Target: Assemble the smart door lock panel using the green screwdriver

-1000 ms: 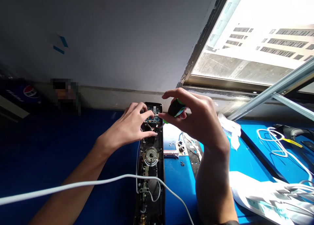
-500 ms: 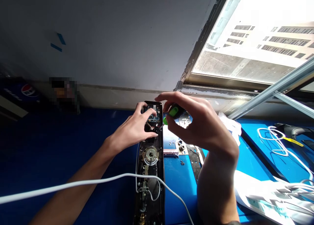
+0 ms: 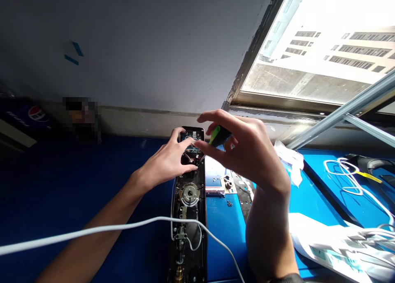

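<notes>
Entry logged from my remote station, head camera. Electronic door lock body [image 3: 193, 176]: lies lengthwise on the blue desk [image 3: 225, 237], back open, just right of centre in view. A circuit board [image 3: 191, 145] sits exposed at its far end, a round spindle hub [image 3: 189, 194] mid-length, and a brass fitting [image 3: 179, 273] at the near end.

Left hand [image 3: 165, 163]: grip spread over the far end of the lock, fingers hooked around its edges. I read this as bracing, so the body cannot shift under pressure.

Right hand [image 3: 247, 151]: narrow fingertip grip on a black-and-green screwdriver [image 3: 219, 136], its thin shaft slanting down into the opened part of the lock, by the left hand's fingers. I judge that a fingertip hold favours fine control. I cannot tell whether the tip is seated in anything.

Also on the desk: small screws [image 3: 229, 203] right of the lock, near a metal plate with round fittings [image 3: 228, 183], kept within easy reach, I would judge.

White cable [image 3: 92, 229]: crosses the left forearm and loops beside the lock. Farther right lie white printed sheets [image 3: 324, 246] and a coiled white cable [image 3: 341, 171].
</notes>
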Demonstrator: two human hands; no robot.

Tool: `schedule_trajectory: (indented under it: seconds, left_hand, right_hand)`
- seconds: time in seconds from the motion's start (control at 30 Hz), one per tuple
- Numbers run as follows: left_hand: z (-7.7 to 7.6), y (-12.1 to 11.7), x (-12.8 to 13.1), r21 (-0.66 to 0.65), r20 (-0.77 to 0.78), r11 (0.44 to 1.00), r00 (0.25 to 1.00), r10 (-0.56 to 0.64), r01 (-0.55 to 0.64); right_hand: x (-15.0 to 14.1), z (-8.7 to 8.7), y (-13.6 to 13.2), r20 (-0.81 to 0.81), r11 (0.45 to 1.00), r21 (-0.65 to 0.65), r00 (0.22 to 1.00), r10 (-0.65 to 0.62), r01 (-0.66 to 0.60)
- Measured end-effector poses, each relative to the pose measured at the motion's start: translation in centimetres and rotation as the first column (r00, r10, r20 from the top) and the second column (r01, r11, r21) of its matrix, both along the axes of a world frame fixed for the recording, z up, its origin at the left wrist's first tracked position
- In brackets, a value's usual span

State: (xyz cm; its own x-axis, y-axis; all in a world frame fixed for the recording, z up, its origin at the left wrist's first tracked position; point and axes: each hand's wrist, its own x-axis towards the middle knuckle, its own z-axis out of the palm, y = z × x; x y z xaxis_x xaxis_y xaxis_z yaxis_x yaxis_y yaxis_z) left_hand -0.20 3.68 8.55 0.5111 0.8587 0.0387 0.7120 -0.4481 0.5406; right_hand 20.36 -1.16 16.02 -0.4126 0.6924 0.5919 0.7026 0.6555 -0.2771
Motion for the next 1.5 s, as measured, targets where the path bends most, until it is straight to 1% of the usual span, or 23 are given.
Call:
schedule_trajectory:
  seconds: [0.07, 0.1, 0.2, 0.33, 0.4, 0.5, 0.53, 0.67, 0.7, 0.8, 0.83, 0.9, 0.97, 1.0, 1.07, 1.17, 1.3, 1.33, 1.47, 1.5]
  left_hand:
    - [-0.09, 0.08, -0.06, 0.009, -0.001, 1.0, 1.0, -0.011, 0.011]
    - [-0.15, 0.12, -0.1, 0.009, -0.003, 1.0, 1.0, -0.013, 0.013]
    - [-0.29, 0.21, -0.22, -0.003, -0.019, 1.0, 1.0, -0.02, 0.02]
    - [-0.32, 0.22, -0.25, 0.004, -0.032, 1.0, 0.999, -0.027, 0.027]
    - [-0.25, 0.18, -0.21, 0.004, -0.032, 1.0, 0.999, -0.028, 0.028]
    - [-0.12, 0.13, -0.2, -0.01, -0.033, 1.0, 0.999, -0.027, 0.027]
    - [-0.12, 0.13, -0.22, -0.013, -0.031, 1.0, 0.999, -0.029, 0.029]
    - [-0.24, 0.18, -0.44, -0.001, -0.024, 0.999, 0.999, -0.035, 0.035]
    - [-0.26, 0.2, -0.5, 0.0, -0.027, 0.999, 0.999, -0.036, 0.036]
    - [-0.2, 0.21, -0.64, -0.01, -0.038, 0.999, 0.998, -0.04, 0.04]
    - [-0.15, 0.2, -0.67, -0.015, -0.042, 0.999, 0.998, -0.042, 0.041]
    - [-0.01, 0.13, -0.7, -0.018, -0.051, 0.999, 0.998, -0.04, 0.039]
    - [0.1, 0.03, -0.7, -0.016, -0.06, 0.999, 0.998, -0.036, 0.035]
    - [0.14, -0.03, -0.7, -0.015, -0.064, 0.999, 0.997, -0.033, 0.032]
    - [0.2, -0.13, -0.67, -0.017, -0.07, 0.999, 0.997, -0.028, 0.027]
    - [0.21, -0.17, -0.65, -0.022, -0.064, 0.999, 0.998, -0.03, 0.029]
    - [0.11, -0.07, -0.71, -0.015, -0.036, 0.999, 0.999, -0.039, 0.039]
    - [0.1, -0.06, -0.72, -0.015, -0.036, 0.999, 0.999, -0.039, 0.039]
    - [0.21, -0.19, -0.68, -0.022, -0.057, 0.999, 0.998, -0.03, 0.029]
    - [0.25, -0.24, -0.64, -0.024, -0.06, 0.999, 0.998, -0.026, 0.025]
  right_hand:
    - [0.01, 0.08, -0.05, -0.008, 0.999, 0.02, 1.0, -0.026, 0.026]
    - [0.03, 0.14, -0.11, -0.009, 1.0, 0.017, 1.0, -0.014, 0.015]
    - [0.13, 0.36, -0.33, 0.004, 0.999, -0.041, 1.0, 0.026, -0.026]
    - [0.36, 0.41, -0.28, -0.006, 0.999, -0.023, 0.999, -0.034, 0.034]
    - [0.5, 0.44, -0.2, -0.029, 1.0, -0.027, 1.0, -0.01, 0.009]
    - [0.69, 0.54, -0.21, -0.038, 0.995, -0.066, 0.997, 0.071, -0.073]
    - [0.72, 0.56, -0.22, -0.032, 0.995, -0.068, 0.997, 0.073, -0.075]
    - [0.7, 0.42, -0.16, -0.027, 0.999, -0.034, 1.0, -0.008, 0.007]
    - [0.68, 0.39, -0.14, -0.033, 0.999, -0.033, 0.999, -0.009, 0.008]
    - [0.61, 0.44, -0.17, -0.048, 0.996, -0.058, 0.997, 0.065, -0.067]
    - [0.57, 0.47, -0.18, -0.045, 0.995, -0.064, 0.996, 0.072, -0.075]
    - [0.47, 0.47, -0.15, -0.032, 0.997, -0.063, 0.999, 0.041, -0.043]
    - [0.4, 0.38, -0.03, -0.04, 0.999, -0.035, 0.999, -0.007, 0.005]
    - [0.4, 0.32, 0.03, -0.051, 1.0, -0.025, 0.999, -0.01, 0.009]
    - [0.44, 0.23, 0.11, -0.072, 0.999, -0.029, 0.997, 0.03, -0.032]
    - [0.51, 0.21, 0.08, -0.053, 0.995, -0.065, 0.996, 0.077, -0.081]
    - [0.36, 0.17, 0.08, -0.044, 0.999, -0.037, 0.999, -0.01, 0.008]
    - [0.32, 0.16, 0.08, -0.052, 1.0, -0.026, 0.999, -0.014, 0.013]
    - [0.29, 0.25, -0.02, -0.058, 0.996, -0.065, 0.997, 0.049, -0.053]
    - [0.29, 0.3, -0.06, -0.056, 0.996, -0.074, 0.997, 0.048, -0.052]
